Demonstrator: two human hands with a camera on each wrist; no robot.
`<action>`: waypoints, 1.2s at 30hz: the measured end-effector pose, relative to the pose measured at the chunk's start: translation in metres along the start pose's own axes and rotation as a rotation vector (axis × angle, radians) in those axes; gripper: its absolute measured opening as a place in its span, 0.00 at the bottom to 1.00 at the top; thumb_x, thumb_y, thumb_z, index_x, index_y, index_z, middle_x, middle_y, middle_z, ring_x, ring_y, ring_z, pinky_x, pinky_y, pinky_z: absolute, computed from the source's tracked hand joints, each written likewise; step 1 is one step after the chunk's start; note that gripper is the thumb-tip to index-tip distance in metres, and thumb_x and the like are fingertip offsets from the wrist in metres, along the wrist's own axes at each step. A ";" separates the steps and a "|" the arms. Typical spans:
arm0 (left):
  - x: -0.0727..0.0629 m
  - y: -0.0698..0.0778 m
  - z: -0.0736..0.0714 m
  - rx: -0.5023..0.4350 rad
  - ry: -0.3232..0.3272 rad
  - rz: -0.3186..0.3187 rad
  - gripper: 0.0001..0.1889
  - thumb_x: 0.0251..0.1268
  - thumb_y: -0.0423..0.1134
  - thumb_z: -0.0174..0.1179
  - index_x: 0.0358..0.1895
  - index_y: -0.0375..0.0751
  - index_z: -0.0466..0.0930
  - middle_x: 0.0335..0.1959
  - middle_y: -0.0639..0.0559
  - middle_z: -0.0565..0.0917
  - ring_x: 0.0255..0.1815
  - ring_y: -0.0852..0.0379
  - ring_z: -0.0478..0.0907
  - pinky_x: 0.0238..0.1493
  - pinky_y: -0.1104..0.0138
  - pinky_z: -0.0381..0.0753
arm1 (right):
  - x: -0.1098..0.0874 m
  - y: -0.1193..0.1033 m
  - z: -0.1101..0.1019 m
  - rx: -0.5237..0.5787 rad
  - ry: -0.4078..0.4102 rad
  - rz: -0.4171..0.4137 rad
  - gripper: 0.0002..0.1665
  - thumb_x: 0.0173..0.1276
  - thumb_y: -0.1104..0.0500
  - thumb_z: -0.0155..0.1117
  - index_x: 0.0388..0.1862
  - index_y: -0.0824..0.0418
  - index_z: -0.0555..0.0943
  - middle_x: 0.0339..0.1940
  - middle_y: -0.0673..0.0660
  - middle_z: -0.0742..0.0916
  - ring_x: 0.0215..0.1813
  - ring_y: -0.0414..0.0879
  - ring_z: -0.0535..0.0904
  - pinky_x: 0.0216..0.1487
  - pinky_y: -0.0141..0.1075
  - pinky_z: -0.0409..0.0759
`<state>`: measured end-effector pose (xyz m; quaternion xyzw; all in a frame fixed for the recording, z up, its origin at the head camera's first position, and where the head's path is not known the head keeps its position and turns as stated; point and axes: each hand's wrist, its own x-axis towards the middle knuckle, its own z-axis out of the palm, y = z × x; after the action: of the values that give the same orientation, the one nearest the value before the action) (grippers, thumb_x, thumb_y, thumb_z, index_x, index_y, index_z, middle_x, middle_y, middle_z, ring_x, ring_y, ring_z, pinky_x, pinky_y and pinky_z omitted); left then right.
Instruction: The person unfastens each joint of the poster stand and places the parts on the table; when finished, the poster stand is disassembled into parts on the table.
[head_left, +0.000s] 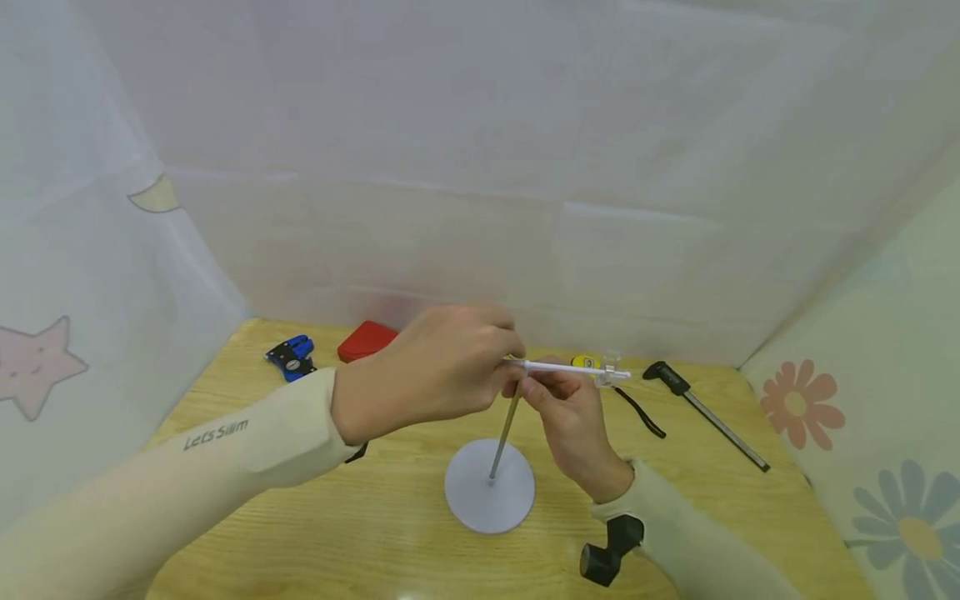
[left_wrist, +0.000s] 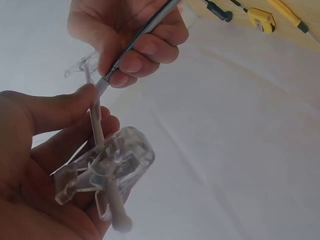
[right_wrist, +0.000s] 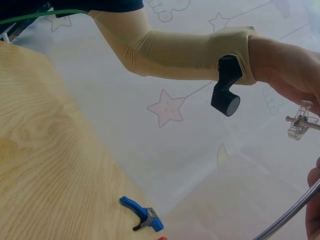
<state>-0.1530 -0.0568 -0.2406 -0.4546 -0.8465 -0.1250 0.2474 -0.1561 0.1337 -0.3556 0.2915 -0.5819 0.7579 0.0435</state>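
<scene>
A small stand has a round white base (head_left: pixel 490 510) on the table and a thin metal pole (head_left: pixel 506 435) rising from it, leaning slightly. Across the pole's top lies a white crossbar (head_left: pixel 562 367) with a clear plastic clip (head_left: pixel 611 367) towards its right end. Another clear clip (left_wrist: pixel 122 160) shows large in the left wrist view. My left hand (head_left: pixel 442 362) pinches the crossbar between thumb and fingers, beside the joint with the pole. Just below that joint, my right hand (head_left: pixel 577 425) grips the pole, fingers curled round it. The left fingertips are hidden in the head view.
On the wooden table (head_left: pixel 360 533) lie a blue wire stripper (head_left: pixel 291 358) and a red case (head_left: pixel 367 340) at the back left. A yellow tape measure (head_left: pixel 585 362) and a caliper (head_left: pixel 705 412) lie back right. A yellow-handled screwdriver (left_wrist: pixel 287 12) appears in the left wrist view.
</scene>
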 end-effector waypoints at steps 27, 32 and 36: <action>0.003 0.003 -0.004 -0.050 -0.099 0.004 0.14 0.56 0.26 0.64 0.17 0.45 0.78 0.16 0.57 0.69 0.19 0.63 0.61 0.21 0.75 0.61 | -0.001 0.004 0.007 0.024 0.006 -0.069 0.12 0.74 0.67 0.59 0.43 0.53 0.86 0.40 0.45 0.87 0.42 0.38 0.85 0.49 0.31 0.82; 0.004 0.003 -0.004 -0.044 -0.101 0.019 0.12 0.56 0.27 0.66 0.20 0.46 0.81 0.18 0.57 0.72 0.20 0.63 0.64 0.22 0.75 0.65 | -0.002 0.003 0.006 0.021 0.012 -0.055 0.11 0.74 0.66 0.60 0.44 0.52 0.87 0.41 0.44 0.86 0.42 0.38 0.85 0.50 0.32 0.82; 0.005 0.003 -0.005 -0.048 -0.105 0.011 0.12 0.57 0.27 0.65 0.19 0.46 0.82 0.17 0.58 0.72 0.19 0.64 0.64 0.22 0.75 0.66 | -0.002 0.002 0.006 0.026 0.018 -0.043 0.10 0.74 0.65 0.61 0.44 0.52 0.87 0.41 0.45 0.87 0.43 0.38 0.85 0.50 0.31 0.82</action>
<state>-0.1510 -0.0537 -0.2343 -0.4712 -0.8524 -0.1198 0.1921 -0.1525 0.1281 -0.3575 0.2978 -0.5650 0.7670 0.0612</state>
